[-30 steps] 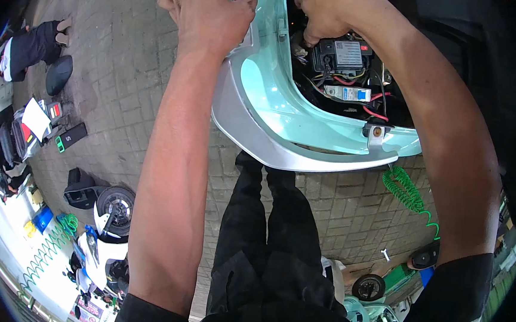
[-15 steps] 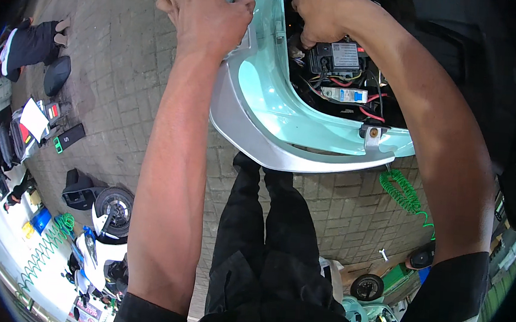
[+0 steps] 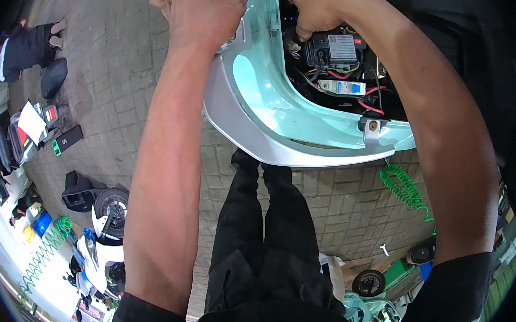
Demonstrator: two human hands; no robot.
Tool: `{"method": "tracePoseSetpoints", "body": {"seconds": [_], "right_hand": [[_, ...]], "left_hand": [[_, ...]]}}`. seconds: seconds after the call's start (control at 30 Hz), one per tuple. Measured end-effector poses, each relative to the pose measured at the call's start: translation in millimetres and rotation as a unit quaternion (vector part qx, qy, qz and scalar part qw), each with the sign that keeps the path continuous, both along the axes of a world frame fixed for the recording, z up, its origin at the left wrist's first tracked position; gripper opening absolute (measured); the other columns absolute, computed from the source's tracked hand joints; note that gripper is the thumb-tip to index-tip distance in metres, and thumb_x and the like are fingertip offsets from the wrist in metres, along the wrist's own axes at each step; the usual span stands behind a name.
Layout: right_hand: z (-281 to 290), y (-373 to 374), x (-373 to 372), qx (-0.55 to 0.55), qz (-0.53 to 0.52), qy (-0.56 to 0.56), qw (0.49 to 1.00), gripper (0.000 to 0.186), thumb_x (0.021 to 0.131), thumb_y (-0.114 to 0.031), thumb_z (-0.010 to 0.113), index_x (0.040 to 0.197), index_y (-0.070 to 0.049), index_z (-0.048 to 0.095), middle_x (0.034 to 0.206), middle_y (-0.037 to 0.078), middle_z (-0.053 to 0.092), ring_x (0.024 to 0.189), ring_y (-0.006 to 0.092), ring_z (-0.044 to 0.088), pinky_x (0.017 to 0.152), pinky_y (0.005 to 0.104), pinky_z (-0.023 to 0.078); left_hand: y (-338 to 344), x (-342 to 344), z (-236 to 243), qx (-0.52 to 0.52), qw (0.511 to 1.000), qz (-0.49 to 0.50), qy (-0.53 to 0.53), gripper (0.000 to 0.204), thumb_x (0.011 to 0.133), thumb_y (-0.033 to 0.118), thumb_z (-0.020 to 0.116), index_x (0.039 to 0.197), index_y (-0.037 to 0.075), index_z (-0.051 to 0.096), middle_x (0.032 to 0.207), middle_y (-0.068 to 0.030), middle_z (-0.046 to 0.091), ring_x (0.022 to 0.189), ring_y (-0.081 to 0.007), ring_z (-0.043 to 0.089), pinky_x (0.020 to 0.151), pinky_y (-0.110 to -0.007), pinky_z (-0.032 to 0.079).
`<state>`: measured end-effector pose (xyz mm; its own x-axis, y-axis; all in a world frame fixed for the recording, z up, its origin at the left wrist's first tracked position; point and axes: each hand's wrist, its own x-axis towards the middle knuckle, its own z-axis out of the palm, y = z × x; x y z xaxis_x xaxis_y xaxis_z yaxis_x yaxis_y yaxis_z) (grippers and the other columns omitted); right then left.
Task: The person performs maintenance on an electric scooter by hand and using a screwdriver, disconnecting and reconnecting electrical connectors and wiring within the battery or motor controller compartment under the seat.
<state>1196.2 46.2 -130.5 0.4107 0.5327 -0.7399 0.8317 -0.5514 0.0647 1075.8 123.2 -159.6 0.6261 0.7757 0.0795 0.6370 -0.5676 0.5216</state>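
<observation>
Item: pale mint-green glossy plastic scooter body panel (image 3: 262,95), silver-edged, standing over the grey brick paving (image 3: 115,61). Its cavity lies open, exposing a black control box (image 3: 331,49) and red and black wiring (image 3: 367,103). Left hand (image 3: 200,10) clasps the panel's upper edge. Right hand (image 3: 313,6) is curled inside, atop the box; what it holds cannot be told. Work looks midway: nothing closed up yet.

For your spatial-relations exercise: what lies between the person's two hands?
In the head view, the mint-green scooter panel's upper edge lies between the left hand and right hand.
</observation>
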Motion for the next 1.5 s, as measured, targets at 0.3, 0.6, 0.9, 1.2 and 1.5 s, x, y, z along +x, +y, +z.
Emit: {"method": "tracePoseSetpoints", "body": {"seconds": [0.3,0.6,0.9,1.2,1.5], "right_hand": [[5,0,18,0.027,0.088,0.035,0.995,0.081,0.078,-0.043,0.085,0.146,-0.008,0.059,0.16,0.027,0.038,0.147,0.0514,0.028,0.118,0.0576,0.032],[17,12,17,-0.036,0.082,0.04,0.995,0.054,0.081,-0.039,0.082,0.124,-0.006,0.075,0.135,0.02,0.066,0.134,0.0405,0.054,0.111,0.051,0.042],[6,1,0,-0.013,0.101,-0.045,0.994,0.069,0.088,-0.041,0.076,0.145,-0.005,0.059,0.163,0.025,0.035,0.151,0.0456,0.029,0.119,0.0562,0.031],[12,11,14,-0.048,0.1,0.018,0.994,0.076,0.089,-0.041,0.074,0.153,-0.006,0.05,0.165,0.026,0.028,0.151,0.0487,0.025,0.119,0.0588,0.03],[10,-5,-2,0.007,0.072,-0.043,0.996,0.078,0.089,-0.041,0.074,0.154,-0.007,0.048,0.166,0.025,0.027,0.152,0.0489,0.024,0.119,0.0594,0.029]], "left_hand": [[12,-1,-20,0.077,0.996,0.004,-0.043,0.078,0.076,0.004,0.081,0.137,-0.002,0.032,0.144,-0.0289,0.04,0.135,-0.0485,0.036,0.116,-0.055,0.03],[22,-1,-30,0.066,0.996,-0.004,-0.055,0.08,0.075,0.007,0.082,0.137,0.0,0.033,0.139,-0.0326,0.044,0.132,-0.0518,0.038,0.113,-0.055,0.034],[16,-2,-14,0.045,0.998,-0.009,-0.04,0.079,0.075,0.008,0.082,0.136,0.0,0.033,0.138,-0.0326,0.044,0.131,-0.051,0.039,0.112,-0.055,0.034],[16,-1,-15,0.043,0.998,-0.004,-0.048,0.074,0.075,0.006,0.081,0.133,0.001,0.035,0.137,-0.0313,0.044,0.131,-0.0494,0.039,0.111,-0.053,0.036],[11,-1,-13,0.043,0.998,-0.008,-0.042,0.072,0.075,0.006,0.08,0.131,0.002,0.035,0.135,-0.0303,0.045,0.129,-0.0485,0.04,0.11,-0.054,0.036]]}}
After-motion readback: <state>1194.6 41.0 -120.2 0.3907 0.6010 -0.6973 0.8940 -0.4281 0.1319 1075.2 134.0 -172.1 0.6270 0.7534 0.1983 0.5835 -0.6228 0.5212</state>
